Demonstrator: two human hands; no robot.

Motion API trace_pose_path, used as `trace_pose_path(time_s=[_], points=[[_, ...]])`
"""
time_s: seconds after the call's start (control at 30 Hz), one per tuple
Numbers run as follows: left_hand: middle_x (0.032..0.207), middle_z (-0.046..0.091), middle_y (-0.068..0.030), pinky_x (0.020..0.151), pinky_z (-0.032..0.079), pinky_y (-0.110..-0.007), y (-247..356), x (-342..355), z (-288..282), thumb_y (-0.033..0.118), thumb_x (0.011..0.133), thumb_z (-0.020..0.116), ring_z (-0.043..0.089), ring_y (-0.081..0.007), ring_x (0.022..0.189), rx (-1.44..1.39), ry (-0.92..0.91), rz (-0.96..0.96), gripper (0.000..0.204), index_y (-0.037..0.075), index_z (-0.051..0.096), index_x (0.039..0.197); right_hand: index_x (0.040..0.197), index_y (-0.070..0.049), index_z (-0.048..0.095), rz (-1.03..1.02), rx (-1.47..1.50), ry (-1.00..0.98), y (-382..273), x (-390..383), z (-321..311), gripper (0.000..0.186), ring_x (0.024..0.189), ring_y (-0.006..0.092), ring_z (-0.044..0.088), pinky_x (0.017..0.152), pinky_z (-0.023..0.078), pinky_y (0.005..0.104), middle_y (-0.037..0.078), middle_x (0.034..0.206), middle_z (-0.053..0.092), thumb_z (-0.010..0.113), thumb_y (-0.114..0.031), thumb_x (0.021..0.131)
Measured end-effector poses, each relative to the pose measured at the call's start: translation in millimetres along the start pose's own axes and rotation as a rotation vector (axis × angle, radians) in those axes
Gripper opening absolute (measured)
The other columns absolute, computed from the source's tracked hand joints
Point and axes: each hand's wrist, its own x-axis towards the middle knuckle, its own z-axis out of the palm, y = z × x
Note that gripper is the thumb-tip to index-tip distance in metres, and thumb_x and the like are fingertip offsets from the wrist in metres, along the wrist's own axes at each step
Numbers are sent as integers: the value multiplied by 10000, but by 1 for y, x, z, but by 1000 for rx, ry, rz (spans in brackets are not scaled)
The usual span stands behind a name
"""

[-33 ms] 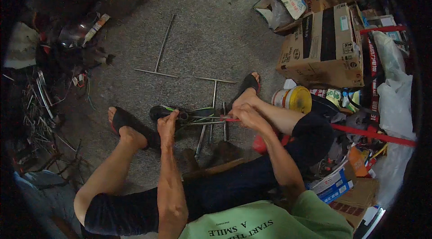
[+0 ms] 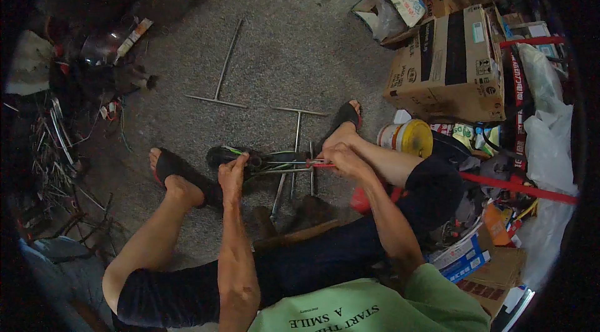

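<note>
Between my feet I hold a long black part with green trim (image 2: 228,156) and thin metal rods running to the right; its exact kind cannot be made out. My left hand (image 2: 232,173) is closed round its wide left end, thumb on top. My right hand (image 2: 344,160) is closed on a red-handled tool (image 2: 317,164), which meets the rods' right end. The tool looks like pliers, but my fingers hide much of it. Beneath the part, a metal T-handle wrench (image 2: 298,129) lies on the floor with other metal bars (image 2: 279,197).
Another T-handle wrench (image 2: 223,76) lies farther out on the concrete floor. Right of my knee stands a yellow-and-white tub (image 2: 414,138), with a large cardboard box (image 2: 447,66) behind it. Scrap metal and wires (image 2: 53,157) crowd the left. A red strap (image 2: 519,187) stretches across clutter at right.
</note>
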Motion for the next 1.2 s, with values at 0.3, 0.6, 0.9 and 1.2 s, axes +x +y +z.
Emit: trace_pose_path(time_s=[0.3, 0.6, 0.9, 1.2], points=[[978, 696, -170, 818, 497, -396, 14, -1, -3, 501, 661, 799, 666, -306, 928, 498, -423, 98, 667, -9, 644, 1063, 742, -68, 672, 158, 49, -198, 59, 67, 47, 474, 473, 145, 513, 426, 389, 308, 41, 580, 563, 670, -542, 729], [999, 640, -199, 907, 380, -504, 0, -14, 13, 458, 694, 796, 591, -377, 994, 774, -205, 375, 605, 9, 565, 1027, 891, -20, 710, -67, -276, 10, 49, 62, 45, 492, 628, 251, 591, 625, 460, 402, 100, 653, 604, 560, -484, 827], [988, 642, -166, 914, 375, -504, 4, -20, 12, 387, 692, 814, 585, -363, 1007, 848, -175, 451, 565, 20, 533, 1017, 952, -72, 704, 112, -381, -42, 22, 42, 42, 531, 903, 375, 658, 829, 489, 473, 190, 881, 684, 472, -537, 843], [897, 636, -140, 829, 379, -468, -22, -11, 23, 289, 699, 803, 584, -336, 933, 897, -68, 521, 481, 46, 518, 1001, 1129, -95, 674, 168, -469, 35, 17, 34, 58, 548, 1049, 378, 613, 907, 463, 459, 209, 1074, 661, 452, -527, 874]])
